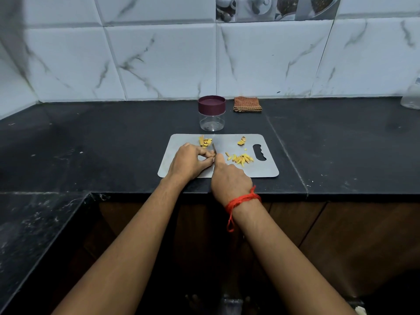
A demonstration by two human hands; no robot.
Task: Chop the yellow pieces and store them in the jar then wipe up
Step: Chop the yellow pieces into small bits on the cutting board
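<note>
A grey cutting board (263, 171) lies on the black counter. My right hand (229, 180) grips a knife (214, 148), blade pointing away, just right of my left hand (189, 161). My left hand's fingertips pinch something small against the board beside the blade; the piece itself is hidden. Chopped yellow strips (241, 158) lie to the right of the knife. Uncut yellow pieces (205, 142) sit at the board's far edge, and one more chunk (241, 141) lies far right. A clear jar (211, 119) with a maroon lid (211, 103) on it stands behind the board.
A folded orange checked cloth (247, 104) lies by the tiled wall, right of the jar. A clear container (411, 96) shows at the far right edge. The black counter (102, 137) turns toward me on the left in an L shape.
</note>
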